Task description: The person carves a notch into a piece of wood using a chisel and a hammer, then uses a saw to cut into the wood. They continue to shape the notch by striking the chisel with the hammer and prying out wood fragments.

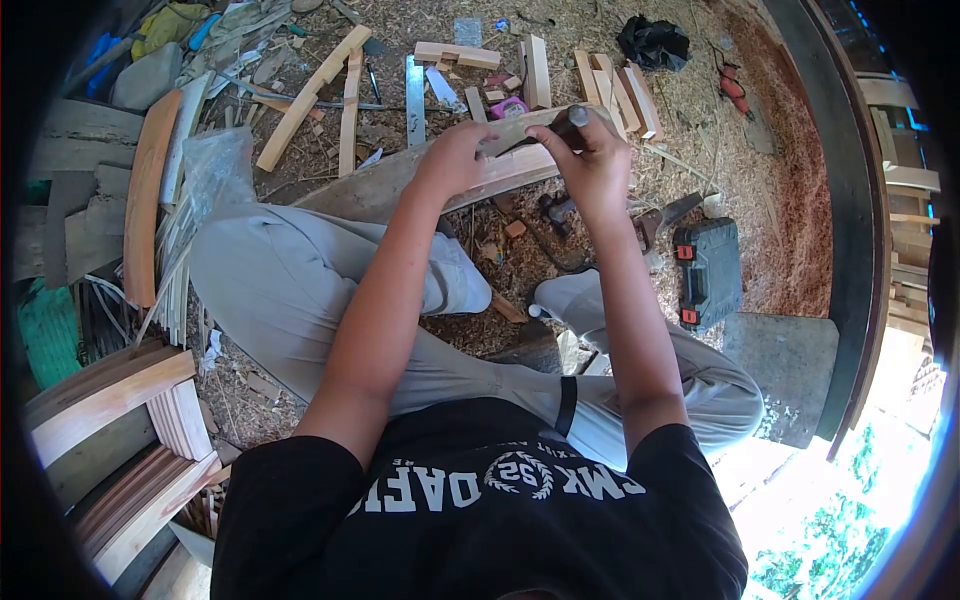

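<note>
A long worn plank [350, 195] lies across in front of my legs, with a paler length of wood [515, 172] along it. My left hand [460, 160] rests over this wood, fingers bent down against it; its fingertips are partly hidden. My right hand [598, 165] is wrapped round what looks like a chisel [578, 117], its round end facing up at me and its dark part slanting toward my left hand. The thumb stretches along that side. Below the plank, near my right wrist, a hammer [555, 212] lies on the ground.
A handsaw [660, 218] and a dark tool case [708, 272] lie to the right, a red power tool [734, 90] farther off. Several cut wood pieces [538, 72], a pink tape measure [508, 108] and a metal ruler [415, 100] lie beyond the plank. Wooden frames [125, 440] stand lower left.
</note>
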A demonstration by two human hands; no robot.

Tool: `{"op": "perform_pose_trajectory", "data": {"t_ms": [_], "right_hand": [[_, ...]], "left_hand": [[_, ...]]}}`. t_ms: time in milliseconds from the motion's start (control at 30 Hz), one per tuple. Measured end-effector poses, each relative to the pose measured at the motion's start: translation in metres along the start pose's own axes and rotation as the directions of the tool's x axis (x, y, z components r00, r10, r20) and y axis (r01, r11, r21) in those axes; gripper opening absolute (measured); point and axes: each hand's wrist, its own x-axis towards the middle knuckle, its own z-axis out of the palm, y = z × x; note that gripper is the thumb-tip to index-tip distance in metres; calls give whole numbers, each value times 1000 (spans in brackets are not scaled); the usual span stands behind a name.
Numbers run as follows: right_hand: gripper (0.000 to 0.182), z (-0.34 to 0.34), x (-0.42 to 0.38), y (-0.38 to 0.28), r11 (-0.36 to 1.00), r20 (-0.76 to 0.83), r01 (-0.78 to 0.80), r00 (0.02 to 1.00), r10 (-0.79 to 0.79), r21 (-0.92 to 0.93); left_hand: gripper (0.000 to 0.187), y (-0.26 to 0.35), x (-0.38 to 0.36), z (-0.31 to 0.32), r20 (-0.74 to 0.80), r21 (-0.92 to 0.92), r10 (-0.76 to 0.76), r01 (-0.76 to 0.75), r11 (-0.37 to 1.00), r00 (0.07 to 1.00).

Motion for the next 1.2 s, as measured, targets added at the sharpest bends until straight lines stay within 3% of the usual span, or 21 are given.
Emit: {"op": "perform_pose_trajectory", "data": {"t_ms": [100, 200, 433, 600, 700, 800, 867, 900, 1000, 1033, 1100, 1133, 1200], "right_hand": [[26, 0, -1, -9, 1000, 3, 7, 1000, -7, 4], [26, 1, 0, -11, 999, 12, 42, 999, -42, -33], [28, 0, -1, -14, 1000, 64, 17, 998, -17, -2], [32, -12, 3, -21, 995, 145, 10, 989, 6, -104], [36, -19, 3, -16, 987, 169, -8, 985, 35, -159], [34, -34, 7, -16, 988, 231, 35, 973, 2, -153], [29, -47, 9, -12, 1000, 291, 17, 957, -14, -10], [29, -47, 6, 1, 1000, 281, 10, 960, -6, -14], [20, -39, -14, 40, 950, -31, -239, 968, 250, 202], [20, -38, -25, 54, 950, -47, -243, 965, 256, 198], [22, -26, -57, 93, 880, -251, -457, 844, 475, 129], [22, -19, -79, 112, 878, -265, -461, 837, 479, 129], [21, -3, -126, 153, 864, -243, -434, 894, 378, -255]], "left_hand": [[36, 7, 3, -4, 0, -11, 58, -58, 998, 998], [37, 13, 5, -11, 78, -33, 14, -11, 999, 997], [34, 15, 7, -10, 62, -97, 41, -35, 995, 997], [31, 30, 6, -21, 64, -122, 255, -246, 962, 965], [30, 40, 7, -20, 48, -110, 236, -230, 967, 971], [23, 45, 8, -19, 116, -64, 193, -186, 980, 974], [21, 52, 3, -12, 88, -56, 202, -197, 979, 976], [18, 55, 2, -9, 51, -46, 206, -204, 978, 977], [15, 49, 1, 12, -13, -47, 163, -164, 985, 986], [15, 55, 0, 14, -1, -49, 177, -176, 983, 984], [14, 65, -3, 16, -106, -157, 163, -178, 971, 981], [15, 53, 2, 28, -150, -259, 207, -240, 936, 967], [16, 68, 4, 27, -156, -328, 175, -219, 919, 972]]}}
